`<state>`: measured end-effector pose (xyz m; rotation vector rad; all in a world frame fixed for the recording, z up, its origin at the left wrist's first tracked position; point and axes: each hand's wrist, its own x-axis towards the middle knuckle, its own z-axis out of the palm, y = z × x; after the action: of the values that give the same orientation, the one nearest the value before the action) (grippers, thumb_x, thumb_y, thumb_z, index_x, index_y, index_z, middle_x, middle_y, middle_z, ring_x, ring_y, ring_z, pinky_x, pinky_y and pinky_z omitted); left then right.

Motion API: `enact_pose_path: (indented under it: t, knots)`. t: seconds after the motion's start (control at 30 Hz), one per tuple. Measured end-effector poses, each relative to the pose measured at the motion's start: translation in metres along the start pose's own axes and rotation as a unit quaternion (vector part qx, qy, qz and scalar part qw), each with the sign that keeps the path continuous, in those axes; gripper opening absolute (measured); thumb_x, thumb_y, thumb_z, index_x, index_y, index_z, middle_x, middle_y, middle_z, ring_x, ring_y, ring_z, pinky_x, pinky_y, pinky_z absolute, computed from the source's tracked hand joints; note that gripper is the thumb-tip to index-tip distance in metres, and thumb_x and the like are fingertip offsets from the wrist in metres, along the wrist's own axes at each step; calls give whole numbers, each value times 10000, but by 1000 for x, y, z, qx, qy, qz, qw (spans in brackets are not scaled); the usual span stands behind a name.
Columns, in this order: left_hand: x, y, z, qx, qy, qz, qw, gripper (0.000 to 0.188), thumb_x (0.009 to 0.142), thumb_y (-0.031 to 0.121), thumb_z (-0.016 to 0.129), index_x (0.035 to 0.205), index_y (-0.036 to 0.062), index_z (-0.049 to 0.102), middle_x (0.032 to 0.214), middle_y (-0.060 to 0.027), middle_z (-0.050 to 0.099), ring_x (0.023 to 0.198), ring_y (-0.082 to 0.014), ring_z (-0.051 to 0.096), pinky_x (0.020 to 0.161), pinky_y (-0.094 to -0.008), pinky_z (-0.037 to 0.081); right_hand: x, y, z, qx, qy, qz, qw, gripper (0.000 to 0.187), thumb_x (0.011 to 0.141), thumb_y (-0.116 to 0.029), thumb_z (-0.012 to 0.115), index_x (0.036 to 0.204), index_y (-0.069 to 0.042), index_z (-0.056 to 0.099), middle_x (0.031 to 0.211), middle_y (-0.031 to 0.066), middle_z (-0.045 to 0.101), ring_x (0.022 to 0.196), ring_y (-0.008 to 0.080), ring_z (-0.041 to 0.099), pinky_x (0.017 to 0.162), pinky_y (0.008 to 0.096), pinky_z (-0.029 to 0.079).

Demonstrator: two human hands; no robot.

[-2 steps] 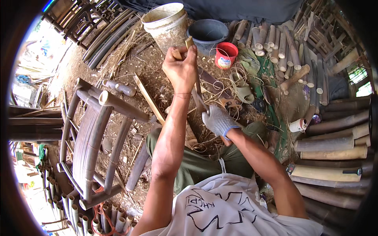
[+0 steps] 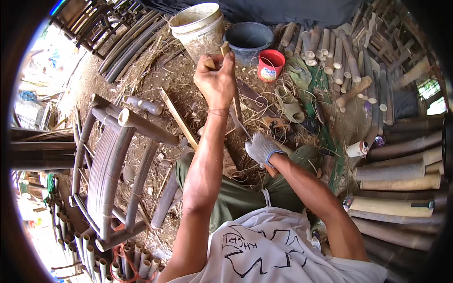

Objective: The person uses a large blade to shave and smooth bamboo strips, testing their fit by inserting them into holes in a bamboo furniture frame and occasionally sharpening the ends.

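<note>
My bare left hand [image 2: 214,80] is closed around a slim bamboo strip [image 2: 225,48], raised at the upper middle. The strip's end shows above the fist, and its lower part runs down beside the wrist. Below and to the right, my right hand [image 2: 264,150], in a grey knitted glove, grips a knife. The knife's blade [image 2: 241,126] points up and left toward the strip's lower end, and its brown wooden handle [image 2: 271,170] sticks out under the glove. Whether blade and strip touch is hard to make out.
A bamboo chair frame [image 2: 113,170] stands at left. Beyond my hands are a dirty white bucket [image 2: 198,28], a black tub [image 2: 248,37] and a red pail [image 2: 271,66]. Cut bamboo poles [image 2: 401,184] lie stacked at right. A saw [image 2: 273,122] and shavings litter the ground.
My right hand with the knife has shifted slightly down and to the right, away from the strip. My left hand has barely moved.
</note>
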<state>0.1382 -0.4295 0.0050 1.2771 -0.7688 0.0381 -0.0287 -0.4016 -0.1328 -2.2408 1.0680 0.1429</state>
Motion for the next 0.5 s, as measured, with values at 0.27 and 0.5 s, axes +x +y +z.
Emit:
enact_pose_path:
  t: [0.27,0.5]
  knots:
    - [11,-15,19,25,46,47,998,259,817,143,835,720,5,638,731,-47,656,630,-87,521,569,-252,426,4,41,36,-105,31,-15,994,283,886,-209,573,961,52,653,876,255,700,809,397,714,703,499,566]
    - [18,12,-29,-154,65,48,985,477,1057,451,429,781,93,579,665,8,537,454,-33,369,375,-201,318,-11,86,55,-80,-108,-104,986,353,930,-326,544,875,12,632,807,270,683,734,395,696,682,494,557]
